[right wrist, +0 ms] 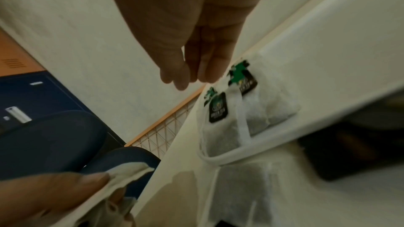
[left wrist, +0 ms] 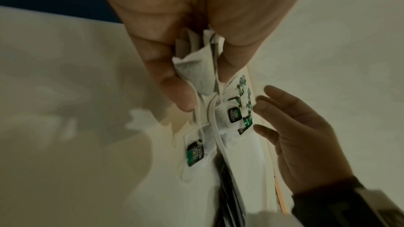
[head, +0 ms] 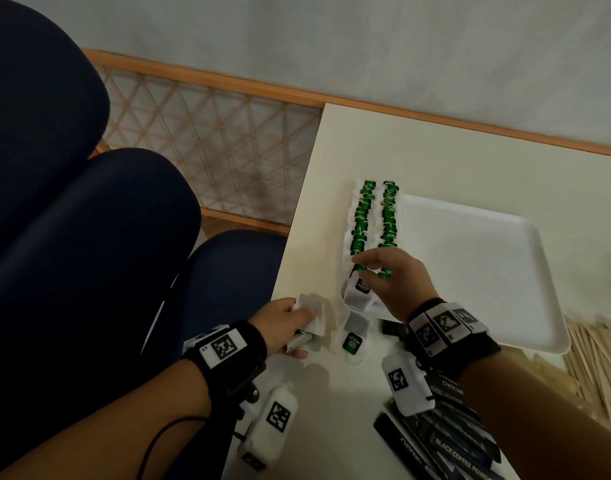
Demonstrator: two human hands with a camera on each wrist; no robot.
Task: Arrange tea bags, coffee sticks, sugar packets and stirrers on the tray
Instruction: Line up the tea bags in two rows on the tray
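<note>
A: Progress?
B: Two rows of tea bags (head: 375,223) are laid along the left edge of the tray (head: 477,258), which sits near the desk's (head: 435,150) far side; the rest of it is bare. Roughly a quarter is judged done.

A: What's left?
B: Coffee sticks (head: 446,441) are heaped at the desk's near edge, stirrers (head: 595,362) beside the tray's right corner. No sugar packets are seen.

A: Hands?
B: A bunch of spare bags (left wrist: 196,68) is gripped by the left hand (head: 283,323). The right hand (head: 390,275) is held over the rows' near end, fingers relaxed, nothing gripped. One loose bag (head: 353,341) is left off the tray.
</note>
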